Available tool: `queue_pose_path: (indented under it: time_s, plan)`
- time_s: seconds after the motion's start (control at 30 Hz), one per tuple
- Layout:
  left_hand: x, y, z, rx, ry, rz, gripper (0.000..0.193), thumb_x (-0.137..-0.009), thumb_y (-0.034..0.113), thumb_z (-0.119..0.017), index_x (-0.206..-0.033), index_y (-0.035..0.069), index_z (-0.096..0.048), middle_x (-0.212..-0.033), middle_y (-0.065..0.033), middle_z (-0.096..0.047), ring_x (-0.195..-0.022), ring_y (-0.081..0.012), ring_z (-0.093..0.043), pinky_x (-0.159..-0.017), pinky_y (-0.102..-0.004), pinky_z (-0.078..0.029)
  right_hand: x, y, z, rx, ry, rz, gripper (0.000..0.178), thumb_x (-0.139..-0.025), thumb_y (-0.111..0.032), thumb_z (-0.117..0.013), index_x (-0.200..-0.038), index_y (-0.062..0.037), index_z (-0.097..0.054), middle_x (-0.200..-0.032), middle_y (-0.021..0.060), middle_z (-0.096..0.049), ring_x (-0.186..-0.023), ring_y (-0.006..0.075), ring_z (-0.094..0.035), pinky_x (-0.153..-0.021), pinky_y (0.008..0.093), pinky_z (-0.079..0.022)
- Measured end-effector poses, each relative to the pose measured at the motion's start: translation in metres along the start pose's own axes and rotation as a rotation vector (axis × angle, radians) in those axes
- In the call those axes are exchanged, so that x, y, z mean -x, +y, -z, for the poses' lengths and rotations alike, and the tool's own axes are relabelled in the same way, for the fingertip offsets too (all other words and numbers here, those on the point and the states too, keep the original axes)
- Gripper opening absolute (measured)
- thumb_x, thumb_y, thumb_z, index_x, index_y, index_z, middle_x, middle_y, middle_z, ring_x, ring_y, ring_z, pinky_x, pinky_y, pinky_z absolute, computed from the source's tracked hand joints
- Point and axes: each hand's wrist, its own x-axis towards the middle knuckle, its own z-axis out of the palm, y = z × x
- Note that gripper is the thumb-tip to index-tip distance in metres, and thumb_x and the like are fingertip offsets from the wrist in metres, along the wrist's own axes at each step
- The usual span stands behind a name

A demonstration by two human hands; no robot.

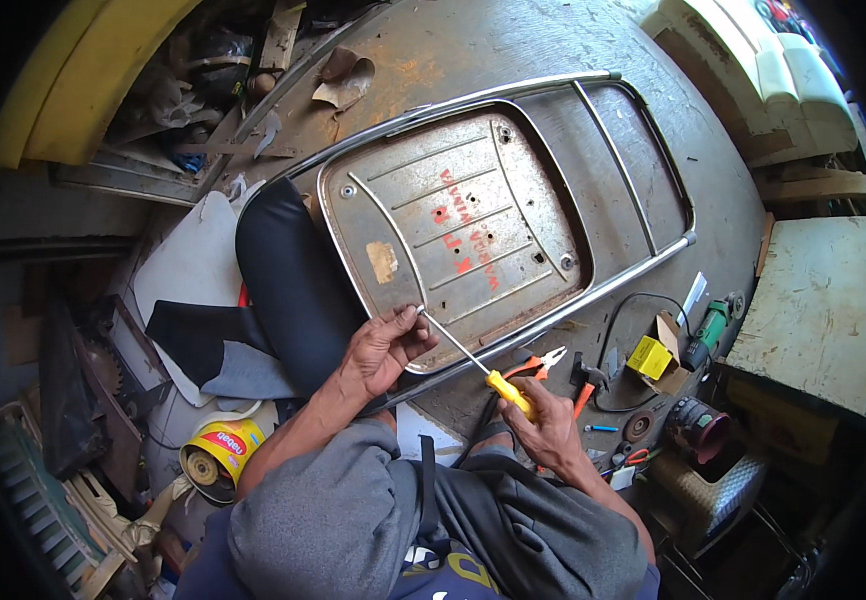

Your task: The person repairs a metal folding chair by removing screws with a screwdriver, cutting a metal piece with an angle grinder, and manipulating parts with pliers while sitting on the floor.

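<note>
A metal chair frame [528,342] of shiny tube lies on the floor in front of me. Set in it is a worn metal panel [473,215] with raised ribs, holes and red stencilling. A black padded cushion [288,285] is at its left. My right hand [543,420] is closed around the yellow handle of a screwdriver [468,356], whose shaft slants up and left over the panel's near edge. At the screwdriver's tip, my left hand [388,348] pinches with thumb and fingers; any small piece held there is too small to name.
Right of the frame lie pliers [543,363], a hammer [587,378], a yellow box [650,357] and a green angle grinder [713,330] with its cord. A yellow tin [223,450] stands at the left. A pale board [813,310] is at the far right.
</note>
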Motion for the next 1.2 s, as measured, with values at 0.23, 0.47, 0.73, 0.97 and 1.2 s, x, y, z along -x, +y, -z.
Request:
queue_pose_path:
  time_s: [0.23,0.47,0.73,0.97,1.2]
  plan:
    - [0.029,-0.007,-0.008,-0.209,0.268,0.172,0.021,-0.100,0.012,-0.061,-0.110,-0.007,-0.064,-0.104,-0.0158,-0.068,-0.092,-0.0205,-0.066,-0.090,-0.0410,-0.061,-0.004,-0.016,0.008,0.196,-0.182,-0.047,0.030,-0.091,-0.022,-0.067,-0.110,0.0008,-0.064,-0.074,0.0231,-0.066,-0.067,0.0374,-0.069,-0.064,0.0443,-0.054]
    - [0.036,-0.009,-0.006,-0.333,0.149,0.241,0.019,-0.099,0.007,-0.057,-0.108,-0.007,-0.064,-0.105,-0.0157,-0.067,-0.093,-0.0207,-0.064,-0.090,-0.0368,-0.057,-0.014,-0.035,0.005,0.338,-0.265,-0.081,0.029,-0.091,-0.024,-0.065,-0.103,0.0024,-0.064,-0.077,0.0257,-0.066,-0.072,0.0419,-0.068,-0.067,0.0500,-0.056]
    - [0.039,-0.006,-0.010,-0.472,0.142,0.269,0.053,-0.097,0.010,-0.059,-0.139,-0.017,-0.041,-0.109,-0.0185,-0.067,-0.089,-0.0177,-0.064,-0.087,-0.0348,-0.056,-0.007,-0.035,-0.005,0.354,-0.195,-0.026,0.026,-0.091,-0.022,-0.066,-0.103,0.0003,-0.061,-0.075,0.0251,-0.065,-0.070,0.0441,-0.067,-0.064,0.0512,-0.055]
    - [0.036,-0.006,-0.005,-0.612,0.102,0.264,0.064,-0.094,0.012,-0.062,-0.142,-0.019,-0.036,-0.108,-0.0164,-0.070,-0.083,-0.0148,-0.065,-0.080,-0.0310,-0.057,-0.008,-0.046,-0.006,0.450,-0.224,0.035,0.031,-0.092,-0.022,-0.064,-0.111,0.0018,-0.057,-0.078,0.0246,-0.066,-0.068,0.0435,-0.067,-0.061,0.0519,-0.054]
    - [0.050,-0.004,0.015,-0.831,0.161,0.180,0.059,-0.087,0.013,-0.070,-0.138,-0.008,-0.048,-0.095,-0.0129,-0.068,-0.074,-0.0139,-0.065,-0.067,-0.0266,-0.055,-0.005,-0.050,-0.013,0.606,-0.237,0.018,0.035,-0.091,-0.019,-0.064,-0.121,-0.0008,-0.058,-0.076,0.0235,-0.067,-0.064,0.0429,-0.067,-0.057,0.0510,-0.053]
